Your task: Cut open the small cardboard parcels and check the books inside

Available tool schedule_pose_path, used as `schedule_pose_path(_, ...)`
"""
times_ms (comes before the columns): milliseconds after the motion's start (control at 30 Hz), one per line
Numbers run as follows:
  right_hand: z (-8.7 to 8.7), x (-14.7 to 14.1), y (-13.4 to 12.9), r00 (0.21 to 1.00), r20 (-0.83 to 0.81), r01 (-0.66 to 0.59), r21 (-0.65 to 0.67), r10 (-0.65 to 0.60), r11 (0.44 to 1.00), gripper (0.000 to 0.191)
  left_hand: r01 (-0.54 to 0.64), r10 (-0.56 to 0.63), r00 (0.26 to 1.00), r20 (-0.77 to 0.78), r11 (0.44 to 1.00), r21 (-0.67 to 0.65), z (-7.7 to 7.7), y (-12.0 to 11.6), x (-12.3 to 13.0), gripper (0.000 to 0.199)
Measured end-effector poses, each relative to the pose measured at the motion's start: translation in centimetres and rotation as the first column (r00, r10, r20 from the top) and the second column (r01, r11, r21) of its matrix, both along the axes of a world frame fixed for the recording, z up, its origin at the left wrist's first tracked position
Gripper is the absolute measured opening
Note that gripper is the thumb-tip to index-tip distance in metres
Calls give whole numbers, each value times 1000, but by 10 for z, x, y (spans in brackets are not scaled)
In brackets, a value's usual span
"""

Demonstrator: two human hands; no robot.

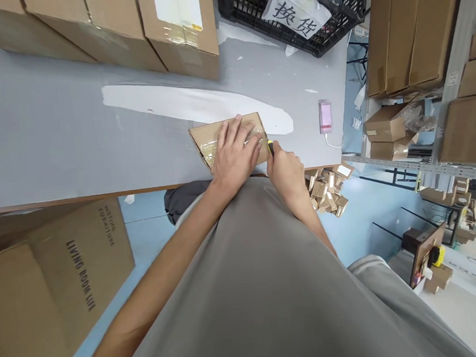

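Note:
A small cardboard box (205, 137) with clear tape on it lies near the table's front edge. My left hand (236, 153) rests flat across its top, fingers stretched out and slightly apart. At the box's right edge my right hand (286, 170) is closed around a box cutter (271, 146). Only a bit of its yellow and black body shows, and its blade cannot be made out.
Large cartons (184, 39) stand at the table's back left, with a black plastic crate (313, 38) to their right. A pink phone-like device (325, 116) on a white cable lies at the right. Small cardboard boxes (329, 193) are heaped below the table edge.

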State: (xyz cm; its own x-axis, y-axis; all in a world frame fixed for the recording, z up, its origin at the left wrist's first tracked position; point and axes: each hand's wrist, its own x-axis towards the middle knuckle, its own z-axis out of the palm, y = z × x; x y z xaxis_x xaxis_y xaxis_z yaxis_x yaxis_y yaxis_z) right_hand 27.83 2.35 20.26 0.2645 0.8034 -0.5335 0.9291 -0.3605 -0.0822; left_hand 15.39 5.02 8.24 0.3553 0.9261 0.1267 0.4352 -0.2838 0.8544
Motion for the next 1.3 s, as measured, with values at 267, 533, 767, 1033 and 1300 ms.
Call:
schedule_pose_path(267, -5, 4, -9, 1000, -18, -5, 48, 5, 999, 44, 4, -4, 1000, -24, 1000, -3, 1, -1, -2, 40)
schedule_pose_path(533, 16, 8, -37, 999, 3, 35, -97, -35, 995, 44, 29, -24, 994, -103, 998, 50, 1, -3, -7, 40)
schedule_pose_path(767, -9, 56, -39, 962, -256, 159, 257, -92, 953, 39, -43, 60, 984, -167, 994, 103, -1, -13, -54, 51)
schedule_pose_path(1033, -155, 67, 31, 602, -675, 514, -79, -425, 854, 17, -255, 262, 944, -200, 965, 61, 3, -44, -140, 56)
schedule_pose_path(1300, -156, 23, 33, 419, -792, 437, -252, -444, 863, 23, -550, 545, 815, -198, 835, 37, 8, -73, -158, 54)
